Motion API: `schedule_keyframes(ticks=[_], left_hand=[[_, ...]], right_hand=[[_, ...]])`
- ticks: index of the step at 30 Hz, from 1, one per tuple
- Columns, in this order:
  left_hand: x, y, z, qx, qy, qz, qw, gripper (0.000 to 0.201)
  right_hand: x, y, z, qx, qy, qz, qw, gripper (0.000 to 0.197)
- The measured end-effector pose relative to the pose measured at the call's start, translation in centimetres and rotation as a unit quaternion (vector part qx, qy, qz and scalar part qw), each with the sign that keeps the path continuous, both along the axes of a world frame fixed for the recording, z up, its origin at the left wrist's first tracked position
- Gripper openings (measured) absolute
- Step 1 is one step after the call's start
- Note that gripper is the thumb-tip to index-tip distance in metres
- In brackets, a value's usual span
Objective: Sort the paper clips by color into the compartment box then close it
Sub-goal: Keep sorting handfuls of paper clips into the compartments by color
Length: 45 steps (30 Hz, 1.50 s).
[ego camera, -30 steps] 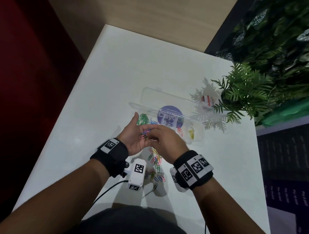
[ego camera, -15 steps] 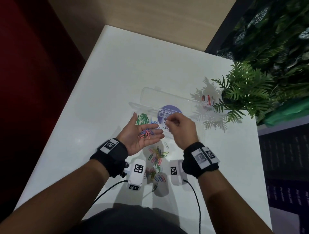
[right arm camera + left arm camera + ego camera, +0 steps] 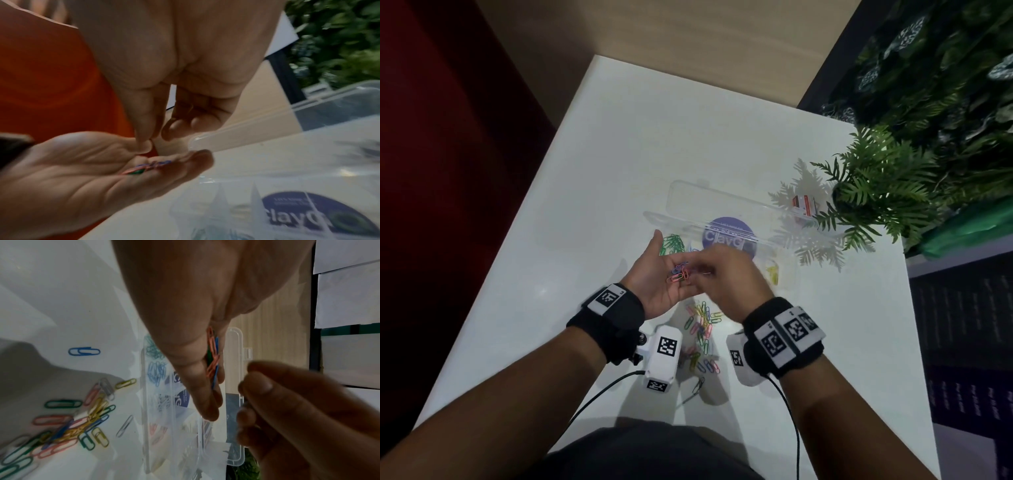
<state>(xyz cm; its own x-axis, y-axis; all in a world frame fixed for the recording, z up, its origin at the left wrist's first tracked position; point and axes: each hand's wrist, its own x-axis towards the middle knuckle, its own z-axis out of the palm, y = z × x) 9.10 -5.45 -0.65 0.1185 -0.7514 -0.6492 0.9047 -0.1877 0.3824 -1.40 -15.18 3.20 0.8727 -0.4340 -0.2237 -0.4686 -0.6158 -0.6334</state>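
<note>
Left hand (image 3: 661, 274): palm up, fingers relaxed, cradling mixed paper clips (image 3: 680, 273).
Right hand (image 3: 729, 277): motion-blurred; fingertips together over those clips, grip unclear.
Compartment box (image 3: 722, 219): lid open, partly hidden by hands.

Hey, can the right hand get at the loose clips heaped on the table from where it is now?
Probably yes: the right hand hangs above the loose clips, with nothing over them.

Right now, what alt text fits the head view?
A left hand, palm up, carries mixed paper clips while the right hand reaches into them, above an open clear compartment box. More loose clips lie on the white table.
</note>
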Motion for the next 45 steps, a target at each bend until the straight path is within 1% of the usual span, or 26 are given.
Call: schedule_keyframes(ticks=[2, 3, 7, 10, 13, 15, 17, 20, 21, 22, 25, 27, 29, 31, 33, 37, 40, 41, 44, 45], left_hand=[[-0.3, -0.1, 0.3, -0.005, -0.003, -0.012, 1.0, 0.09], [-0.5, -0.2, 0.5, -0.007, -0.006, -0.016, 1.0, 0.091], [-0.8, 0.0, 0.7, -0.028, -0.016, -0.032, 0.999, 0.096], [-1.0, 0.1, 0.8, -0.035, -0.012, -0.038, 0.999, 0.096], [-1.1, 0.1, 0.5, -0.028, -0.027, -0.043, 0.998, 0.096], [-1.2, 0.1, 0.4, -0.026, -0.02, -0.04, 0.999, 0.095], [-1.3, 0.1, 0.4, -0.03, -0.007, -0.035, 0.999, 0.095], [-1.4, 0.1, 0.5, -0.04, 0.008, -0.03, 0.999, 0.096], [-1.4, 0.1, 0.5, -0.042, 0.008, -0.032, 0.999, 0.096], [-1.4, 0.0, 0.6, -0.04, 0.005, -0.035, 0.999, 0.095], [-1.5, 0.0, 0.7, -0.02, -0.028, -0.039, 0.999, 0.092], [-1.5, 0.0, 0.5, -0.008, -0.038, -0.043, 0.998, 0.092], [-1.5, 0.0, 0.3, 0.004, -0.039, -0.048, 0.998, 0.093], [-1.5, 0.1, 0.2, 0.017, -0.033, -0.048, 0.998, 0.094], [-1.7, 0.1, 0.2, 0.019, -0.027, -0.048, 0.998, 0.095], [-1.9, 0.2, 0.5, -0.002, -0.013, -0.048, 0.999, 0.096], [-2.2, 0.0, 0.7, -0.013, 0.002, -0.036, 0.999, 0.096], [-2.3, -0.1, 0.6, -0.014, 0.0, -0.034, 0.999, 0.096], [-2.6, -0.2, 0.6, -0.035, 0.004, -0.043, 0.998, 0.098], [-2.6, -0.3, 0.4, -0.04, 0.008, -0.047, 0.998, 0.098]], right_hand=[[0.1, 0.9, 0.0, -0.046, 0.028, 0.062, 0.997, 0.023], [0.1, 1.1, 0.0, -0.062, 0.039, 0.073, 0.995, 0.025], [0.0, 1.4, -0.2, -0.068, 0.067, 0.05, 0.994, 0.03], [0.0, 1.9, -0.1, -0.057, 0.06, 0.037, 0.996, 0.033], [-0.2, 2.1, 0.2, -0.045, 0.054, 0.03, 0.997, 0.037], [-0.4, 2.3, 0.6, -0.045, 0.048, 0.025, 0.997, 0.04], [-0.7, 2.2, 0.9, -0.038, 0.049, 0.001, 0.998, 0.036], [-1.4, 1.9, 1.6, -0.036, 0.054, -0.048, 0.997, 0.02], [-1.5, 1.9, 1.7, -0.033, 0.049, -0.055, 0.997, 0.02], [-1.5, 1.9, 1.8, -0.031, 0.036, -0.048, 0.998, 0.023], [-1.4, 2.7, 1.5, -0.012, 0.01, 0.012, 1.0, 0.035], [-1.4, 3.2, 0.6, -0.037, 0.042, 0.031, 0.998, 0.036], [-1.3, 3.5, -0.4, -0.075, 0.079, 0.032, 0.994, 0.035], [-1.3, 3.7, -1.0, -0.092, 0.087, 0.032, 0.991, 0.034], [-1.4, 3.8, -1.1, -0.097, 0.077, 0.033, 0.992, 0.033], [-1.8, 3.5, -0.7, -0.082, 0.043, 0.03, 0.995, 0.03], [-2.3, 3.2, -0.4, -0.038, 0.004, 0.008, 0.999, 0.027], [-2.5, 3.0, -0.3, -0.023, -0.009, -0.005, 1.0, 0.025], [-3.1, 2.1, -0.2, 0.025, -0.029, -0.073, 0.997, 0.008], [-3.2, 1.7, -0.2, 0.04, -0.03, -0.092, 0.994, 0.007]])
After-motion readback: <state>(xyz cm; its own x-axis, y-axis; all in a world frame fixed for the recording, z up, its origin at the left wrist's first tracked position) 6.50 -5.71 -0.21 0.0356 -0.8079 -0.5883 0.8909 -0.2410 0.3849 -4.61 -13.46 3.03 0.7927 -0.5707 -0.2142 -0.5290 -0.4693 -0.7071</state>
